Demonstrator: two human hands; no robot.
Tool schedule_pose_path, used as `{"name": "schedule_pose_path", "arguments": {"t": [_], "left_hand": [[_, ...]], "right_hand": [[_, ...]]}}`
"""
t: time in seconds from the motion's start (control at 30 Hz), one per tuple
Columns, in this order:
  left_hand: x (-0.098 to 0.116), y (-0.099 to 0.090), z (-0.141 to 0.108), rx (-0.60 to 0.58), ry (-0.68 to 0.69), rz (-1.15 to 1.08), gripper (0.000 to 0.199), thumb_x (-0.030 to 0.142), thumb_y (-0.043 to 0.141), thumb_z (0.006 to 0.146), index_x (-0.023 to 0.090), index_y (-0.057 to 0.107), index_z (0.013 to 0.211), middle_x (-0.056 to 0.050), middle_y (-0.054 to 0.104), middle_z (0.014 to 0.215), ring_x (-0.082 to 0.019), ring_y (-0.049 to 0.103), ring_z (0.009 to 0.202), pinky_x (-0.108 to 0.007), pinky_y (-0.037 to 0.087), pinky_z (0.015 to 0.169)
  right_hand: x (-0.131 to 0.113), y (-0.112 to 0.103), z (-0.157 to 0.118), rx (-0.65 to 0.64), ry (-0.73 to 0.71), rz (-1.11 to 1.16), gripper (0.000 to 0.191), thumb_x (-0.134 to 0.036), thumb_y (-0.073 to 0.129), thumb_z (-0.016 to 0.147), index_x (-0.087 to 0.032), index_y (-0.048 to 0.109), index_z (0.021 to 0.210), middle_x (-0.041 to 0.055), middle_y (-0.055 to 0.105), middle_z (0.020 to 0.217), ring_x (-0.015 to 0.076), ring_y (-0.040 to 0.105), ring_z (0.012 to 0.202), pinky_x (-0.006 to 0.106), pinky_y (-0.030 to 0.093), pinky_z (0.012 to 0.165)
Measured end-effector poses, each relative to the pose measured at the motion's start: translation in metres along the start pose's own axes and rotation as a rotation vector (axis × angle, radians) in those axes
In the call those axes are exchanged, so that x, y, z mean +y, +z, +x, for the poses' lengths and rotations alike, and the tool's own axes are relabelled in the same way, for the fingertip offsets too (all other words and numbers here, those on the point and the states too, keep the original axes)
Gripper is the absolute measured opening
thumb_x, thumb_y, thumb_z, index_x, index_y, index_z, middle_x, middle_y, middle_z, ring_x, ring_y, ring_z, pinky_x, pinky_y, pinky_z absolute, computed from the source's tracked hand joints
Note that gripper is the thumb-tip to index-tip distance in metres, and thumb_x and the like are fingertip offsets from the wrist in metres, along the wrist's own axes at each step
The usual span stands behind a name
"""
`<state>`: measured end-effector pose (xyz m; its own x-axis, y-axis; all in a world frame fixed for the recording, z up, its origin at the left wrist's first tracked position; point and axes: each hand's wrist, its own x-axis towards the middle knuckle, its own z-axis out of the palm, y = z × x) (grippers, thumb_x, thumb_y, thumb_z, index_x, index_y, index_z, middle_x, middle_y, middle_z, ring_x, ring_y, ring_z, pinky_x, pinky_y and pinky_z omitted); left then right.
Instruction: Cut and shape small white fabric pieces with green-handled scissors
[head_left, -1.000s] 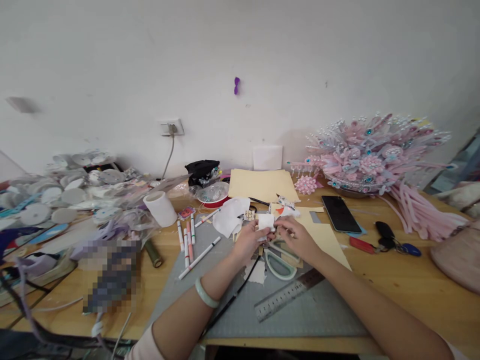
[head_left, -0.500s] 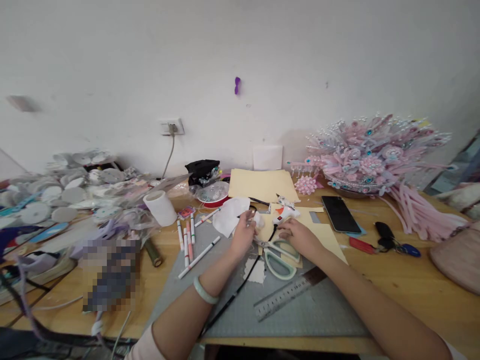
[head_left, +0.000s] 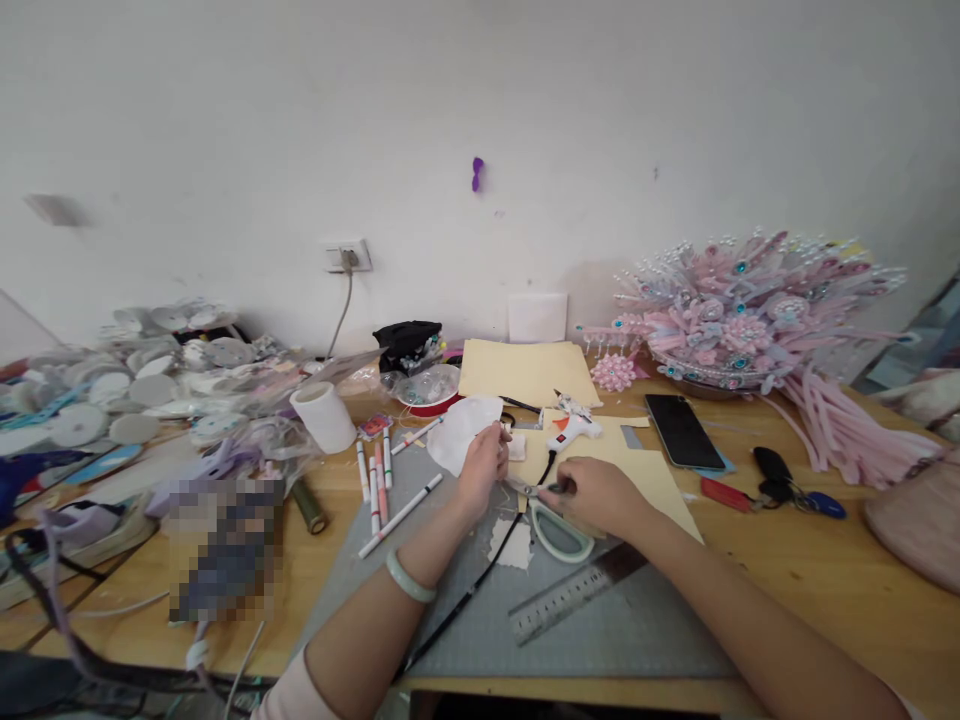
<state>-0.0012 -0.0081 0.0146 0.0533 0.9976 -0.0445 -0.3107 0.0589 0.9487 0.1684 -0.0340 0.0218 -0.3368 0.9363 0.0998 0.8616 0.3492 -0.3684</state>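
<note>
Grey mat (head_left: 637,635), right hand (head_left: 600,492) now gripping scissors (head_left: 538,527), previously just beside

Metal ruler (head_left: 556,606) at five o'clock in the view, dark numerals along its scale, 1 at its eight-o'clock end, figures climbing toward two o'clock to about 10, those beyond too blurred to read

Ruler (head_left: 559,605) before scissors (head_left: 537,521), markers (head_left: 379,485) left, phone (head_left: 682,430) right, glue gun (head_left: 576,430) behind
</note>
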Motion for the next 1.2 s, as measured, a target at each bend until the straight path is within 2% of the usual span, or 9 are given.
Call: {"name": "schedule_pose_path", "arguments": {"t": [0.13, 0.2, 0.4, 0.47, 0.57, 0.67, 0.8, 1.07, 1.2], "left_hand": [[0.002, -0.001, 0.003, -0.019, 0.007, -0.208, 0.007, 0.024, 0.043, 0.070, 0.018, 0.044, 0.073, 0.009, 0.031, 0.050, -0.003, 0.030, 0.038, -0.017, 0.026, 0.042], [0.004, -0.002, 0.005, -0.002, 0.063, -0.211, 0.012, 0.018, 0.045, 0.065, 0.017, 0.046, 0.077, 0.008, 0.038, 0.054, -0.003, 0.035, 0.042, -0.017, 0.029, 0.045], [0.013, -0.008, 0.009, 0.026, 0.235, -0.052, 0.024, 0.025, 0.053, 0.069, 0.017, 0.052, 0.091, 0.000, 0.060, 0.074, -0.005, 0.047, 0.046, -0.021, 0.037, 0.050], [0.018, -0.011, 0.009, 0.064, 0.276, -0.030, 0.024, 0.028, 0.055, 0.069, 0.017, 0.054, 0.090, -0.002, 0.062, 0.078, -0.005, 0.049, 0.046, -0.021, 0.038, 0.050], [0.024, -0.014, 0.010, 0.136, 0.287, -0.026, 0.024, 0.031, 0.055, 0.070, 0.017, 0.053, 0.089, -0.001, 0.063, 0.070, -0.005, 0.048, 0.042, -0.020, 0.037, 0.047], [0.026, -0.016, 0.011, 0.154, 0.268, -0.071, 0.024, 0.031, 0.055, 0.070, 0.016, 0.052, 0.089, 0.001, 0.061, 0.062, -0.006, 0.050, 0.043, -0.019, 0.037, 0.048], [0.021, -0.017, 0.016, 0.138, 0.183, -0.170, 0.020, 0.027, 0.056, 0.066, 0.016, 0.049, 0.082, 0.000, 0.060, 0.065, -0.008, 0.055, 0.051, -0.021, 0.042, 0.054], [0.014, -0.015, 0.017, 0.065, 0.072, -0.239, 0.012, 0.027, 0.046, 0.065, 0.019, 0.037, 0.061, 0.007, 0.034, 0.049, -0.006, 0.034, 0.038, -0.020, 0.030, 0.043], [0.013, -0.015, 0.016, 0.128, 0.126, -0.136, 0.010, 0.025, 0.045, 0.065, 0.019, 0.038, 0.061, 0.002, 0.050, 0.060, -0.010, 0.048, 0.054, -0.022, 0.036, 0.051]], "right_hand": [[0.000, -0.004, -0.007, -0.109, -0.027, -0.037, 0.036, -0.052, 0.064, 0.058, -0.019, 0.060, 0.072, 0.0072, 0.061, 0.076, 0.0190, 0.054, 0.066, 0.025, 0.030, 0.053], [-0.002, -0.003, -0.010, -0.112, -0.055, -0.040, 0.032, -0.047, 0.066, 0.056, -0.019, 0.060, 0.070, 0.0077, 0.061, 0.077, 0.0201, 0.055, 0.068, 0.026, 0.031, 0.055], [-0.003, 0.003, -0.008, -0.007, 0.050, 0.063, 0.019, -0.036, 0.059, 0.063, -0.018, 0.057, 0.063, 0.0071, 0.060, 0.069, 0.0180, 0.054, 0.064, 0.026, 0.033, 0.054], [-0.001, 0.004, -0.004, -0.018, 0.161, 0.259, 0.021, -0.038, 0.058, 0.063, -0.017, 0.055, 0.061, 0.0048, 0.059, 0.063, 0.0157, 0.052, 0.058, 0.025, 0.032, 0.051], [-0.001, 0.005, 0.000, -0.160, 0.316, 0.824, 0.026, -0.042, 0.056, 0.066, -0.017, 0.051, 0.063, 0.0005, 0.054, 0.051, 0.0128, 0.050, 0.048, 0.024, 0.035, 0.047], [-0.007, 0.007, -0.001, -0.292, 0.328, 1.384, 0.030, -0.046, 0.054, 0.070, -0.016, 0.052, 0.068, -0.0005, 0.055, 0.054, 0.0098, 0.048, 0.044, 0.022, 0.035, 0.045], [-0.016, 0.007, -0.005, -0.395, 0.343, 1.728, 0.034, -0.049, 0.044, 0.076, -0.017, 0.055, 0.076, 0.0030, 0.059, 0.068, 0.0101, 0.050, 0.049, 0.023, 0.037, 0.049], [-0.018, 0.010, -0.010, -0.459, 0.229, 1.684, 0.033, -0.049, 0.046, 0.075, -0.018, 0.054, 0.083, 0.0072, 0.061, 0.080, 0.0130, 0.050, 0.056, 0.026, 0.037, 0.054], [-0.018, 0.012, -0.010, -0.489, 0.192, 1.682, 0.037, -0.053, 0.047, 0.073, -0.018, 0.055, 0.082, 0.0073, 0.060, 0.081, 0.0125, 0.050, 0.057, 0.026, 0.037, 0.055]]}}
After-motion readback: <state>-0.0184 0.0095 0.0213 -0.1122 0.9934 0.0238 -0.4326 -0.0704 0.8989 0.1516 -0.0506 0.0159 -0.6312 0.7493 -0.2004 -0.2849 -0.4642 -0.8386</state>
